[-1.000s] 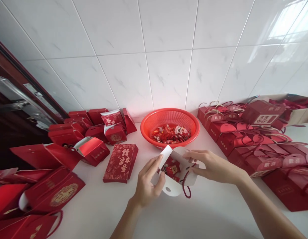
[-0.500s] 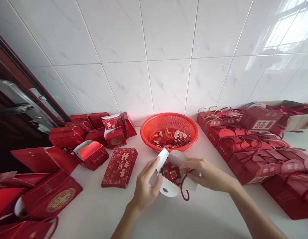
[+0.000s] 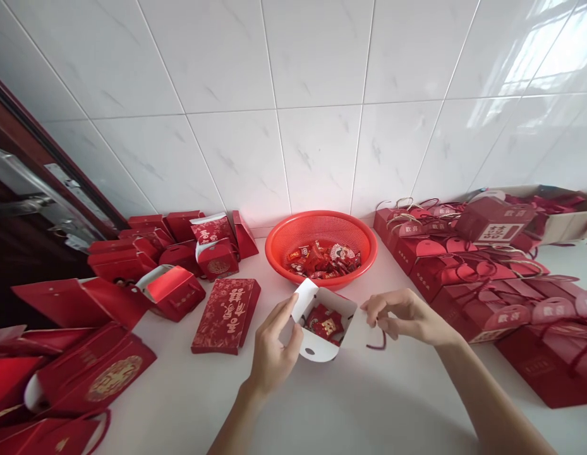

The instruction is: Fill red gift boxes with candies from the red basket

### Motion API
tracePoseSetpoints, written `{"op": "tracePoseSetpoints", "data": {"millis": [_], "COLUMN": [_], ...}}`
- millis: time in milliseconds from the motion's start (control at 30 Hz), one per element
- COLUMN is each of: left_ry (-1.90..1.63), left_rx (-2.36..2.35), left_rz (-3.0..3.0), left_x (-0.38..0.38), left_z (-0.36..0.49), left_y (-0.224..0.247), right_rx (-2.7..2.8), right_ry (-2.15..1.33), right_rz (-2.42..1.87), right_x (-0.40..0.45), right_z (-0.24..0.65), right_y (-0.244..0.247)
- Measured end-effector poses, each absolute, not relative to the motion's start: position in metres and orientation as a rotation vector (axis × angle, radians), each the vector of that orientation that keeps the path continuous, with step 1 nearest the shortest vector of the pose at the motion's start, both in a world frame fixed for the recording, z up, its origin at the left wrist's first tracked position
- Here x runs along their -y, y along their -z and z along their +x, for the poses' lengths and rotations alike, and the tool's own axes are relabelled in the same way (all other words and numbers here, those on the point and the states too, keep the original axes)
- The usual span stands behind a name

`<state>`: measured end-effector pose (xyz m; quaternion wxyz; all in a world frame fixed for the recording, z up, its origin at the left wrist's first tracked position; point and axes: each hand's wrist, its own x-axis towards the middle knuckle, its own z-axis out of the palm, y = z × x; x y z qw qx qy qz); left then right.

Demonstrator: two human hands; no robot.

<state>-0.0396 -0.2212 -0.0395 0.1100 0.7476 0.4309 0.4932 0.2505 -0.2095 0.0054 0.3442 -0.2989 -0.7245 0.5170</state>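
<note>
White marbled wall tiles (image 3: 316,63) back a pale counter (image 3: 316,417), seen here from the working side. At far left, a dark door (image 3: 18,243) with a metal lever handle (image 3: 21,205); in front of it, a cluster of red paper gift boxes (image 3: 127,373), many with lids raised, apparently stood close together to save room. Next, a flat floral carton (image 3: 224,316) printed with Chinese characters lies by itself. The left hand (image 3: 274,341) is clamped on the left side of a small white-lined favour box (image 3: 349,309), presumably to steady it; the box sits at centre, flaps spread, with red wrapped sweets (image 3: 327,325) inside. Just behind it, a red plastic colander (image 3: 316,232) holds more wrapped candies (image 3: 324,260), probably kept there for easy reach. The right hand (image 3: 404,316) has thumb and fingers together on a dark red cord (image 3: 378,344) beside the box's right flap (image 3: 356,325); whether it also grips that flap I cannot tell. At right, corded gift boxes (image 3: 492,309) stand in tight rows, seemingly grouped by kind, before a cardboard tray (image 3: 565,224)
</note>
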Motion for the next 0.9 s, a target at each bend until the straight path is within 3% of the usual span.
{"op": "tracePoseSetpoints", "data": {"millis": [467, 900], "left_ry": [-1.467, -1.344], "left_rx": [-1.241, -1.110], "left_rz": [2.246, 2.308], "left_x": [0.221, 0.223], "left_z": [-0.041, -0.043], "left_y": [0.040, 0.038], "right_rx": [1.972, 2.049], "right_ry": [-0.999, -0.593], "right_rz": [-0.868, -1.043], "right_x": [0.212, 0.215], "right_z": [0.248, 0.206], "right_y": [-0.006, 0.023]}}
